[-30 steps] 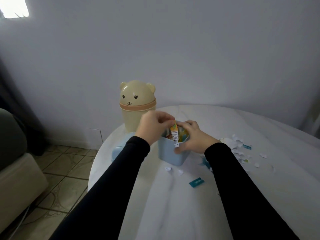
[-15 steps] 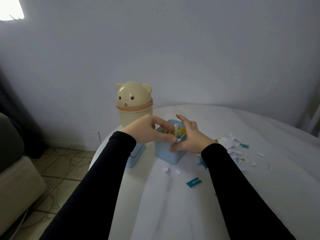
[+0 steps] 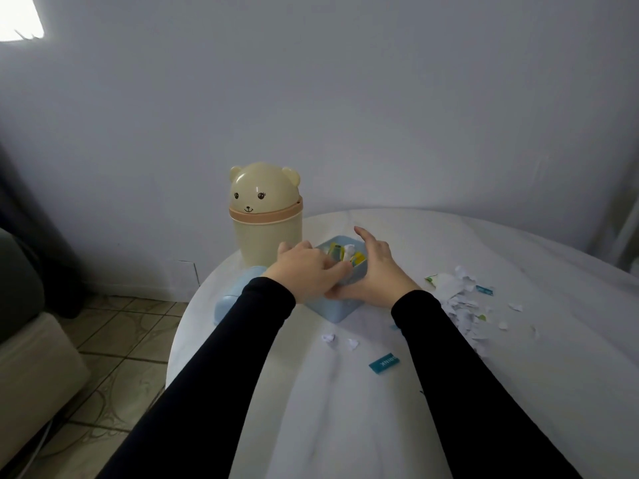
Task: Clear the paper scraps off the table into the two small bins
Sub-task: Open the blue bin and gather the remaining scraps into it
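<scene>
Left hand point(image 3: 307, 274) presses curled fingers into the blue bin point(image 3: 340, 305); right hand point(image 3: 373, 271), fingers spread, touches its right wall.

Sleeves: we wear long, close-fitting black ones on both arms, plain, no marking we can see.
Cuffs: they end at our wrists (snug, no buttons).
Hands: our left hand point(image 3: 309, 273) and right hand point(image 3: 375, 276) are bare.

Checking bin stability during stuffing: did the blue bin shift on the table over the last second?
Cannot tell. The camera moves between frames; against the bear bin and teal scrap, the blue bin keeps roughly the same spot.
</scene>
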Demonstrator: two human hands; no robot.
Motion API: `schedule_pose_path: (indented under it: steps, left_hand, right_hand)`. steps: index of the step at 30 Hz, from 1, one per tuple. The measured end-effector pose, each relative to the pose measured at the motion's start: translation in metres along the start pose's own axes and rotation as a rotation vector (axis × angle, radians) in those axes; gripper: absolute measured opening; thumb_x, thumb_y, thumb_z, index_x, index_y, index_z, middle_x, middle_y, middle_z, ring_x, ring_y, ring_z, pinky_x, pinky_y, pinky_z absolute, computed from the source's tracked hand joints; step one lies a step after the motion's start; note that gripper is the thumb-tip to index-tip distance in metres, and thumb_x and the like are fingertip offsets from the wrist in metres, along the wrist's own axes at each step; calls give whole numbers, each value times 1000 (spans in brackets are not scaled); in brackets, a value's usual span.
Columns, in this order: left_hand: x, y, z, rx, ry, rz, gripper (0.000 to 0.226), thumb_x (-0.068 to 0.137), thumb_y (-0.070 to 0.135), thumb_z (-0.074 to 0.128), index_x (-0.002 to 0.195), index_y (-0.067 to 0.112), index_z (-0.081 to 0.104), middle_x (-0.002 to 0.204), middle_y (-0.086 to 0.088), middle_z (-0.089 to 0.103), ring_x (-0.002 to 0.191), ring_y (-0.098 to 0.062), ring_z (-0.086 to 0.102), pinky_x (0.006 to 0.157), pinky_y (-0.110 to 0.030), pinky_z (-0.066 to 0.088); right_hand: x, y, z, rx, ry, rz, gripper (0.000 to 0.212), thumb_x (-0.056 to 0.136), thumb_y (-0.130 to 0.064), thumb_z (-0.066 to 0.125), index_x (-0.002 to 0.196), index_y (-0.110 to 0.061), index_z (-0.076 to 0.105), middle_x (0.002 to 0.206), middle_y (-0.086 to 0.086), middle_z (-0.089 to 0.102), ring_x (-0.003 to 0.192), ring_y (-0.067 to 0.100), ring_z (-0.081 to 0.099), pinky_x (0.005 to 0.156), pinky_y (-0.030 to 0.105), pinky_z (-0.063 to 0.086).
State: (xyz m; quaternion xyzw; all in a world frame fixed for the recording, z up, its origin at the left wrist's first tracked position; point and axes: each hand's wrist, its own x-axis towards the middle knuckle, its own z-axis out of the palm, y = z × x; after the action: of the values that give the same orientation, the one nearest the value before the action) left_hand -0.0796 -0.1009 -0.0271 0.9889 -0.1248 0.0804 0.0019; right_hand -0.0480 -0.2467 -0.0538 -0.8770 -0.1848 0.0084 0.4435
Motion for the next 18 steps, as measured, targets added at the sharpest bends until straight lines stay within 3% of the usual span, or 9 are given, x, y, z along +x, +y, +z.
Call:
schedule_pose_path:
  steps: [2,3,5,7,10,13,16,18]
  left_hand:
    - [-1,-5,2,69,16,2,23,100,25,31,116,27,48,107,-4,58,107,-27,42,91,-40,31]
    - [-1,-9,1,9,18,-30,27,99,23,31,119,24,50,110,-3,59,107,-28,43,93,-40,32]
    - [-3,-17,-4,-269,94,-96,37,92,27,33,106,17,65,107,-2,64,105,-27,48,95,-40,36]
    - [-7,-19,-6,-501,286,-115,42,82,30,34,92,13,72,98,-2,68,96,-22,56,89,-36,43]
    - [-18,-9,0,-492,567,-137,32,81,23,38,85,9,66,90,-2,61,89,-21,53,77,-23,36]
    - [-32,10,14,-441,705,-157,32,77,25,34,84,10,62,88,-6,57,83,-25,50,74,-28,37]
    - [-51,44,42,-335,676,-270,41,75,34,33,95,12,60,95,-8,57,87,-30,53,73,-38,42]
    - [-65,73,58,-273,405,-397,56,82,45,30,121,11,53,116,-10,54,108,-31,50,85,-41,40]
  right_hand:
    - [2,-1,4,11,34,6,125,57,-36,89,150,-34,5,142,1,21,121,11,41,93,22,35]
    - [3,-2,8,17,55,9,127,55,-39,90,150,-34,6,141,2,22,126,15,41,96,24,36]
    - [4,-2,15,8,97,8,129,51,-44,90,150,-32,8,139,4,23,130,20,38,101,30,38]
    - [5,-3,22,-43,142,-8,129,49,-48,89,149,-30,10,136,6,26,130,24,36,105,34,37]
    - [3,-2,23,-87,131,-5,134,46,-49,90,149,-31,7,131,6,27,128,25,36,108,39,38]
    - [-6,3,15,-134,94,25,134,50,-47,89,150,-35,0,134,6,25,128,25,35,108,43,37]
    - [-20,12,0,-363,131,65,104,73,-44,74,150,-32,5,141,8,28,131,28,34,105,45,36]
    - [-29,23,-8,-501,138,132,78,86,-43,59,150,-28,17,148,5,28,136,27,32,108,47,31]
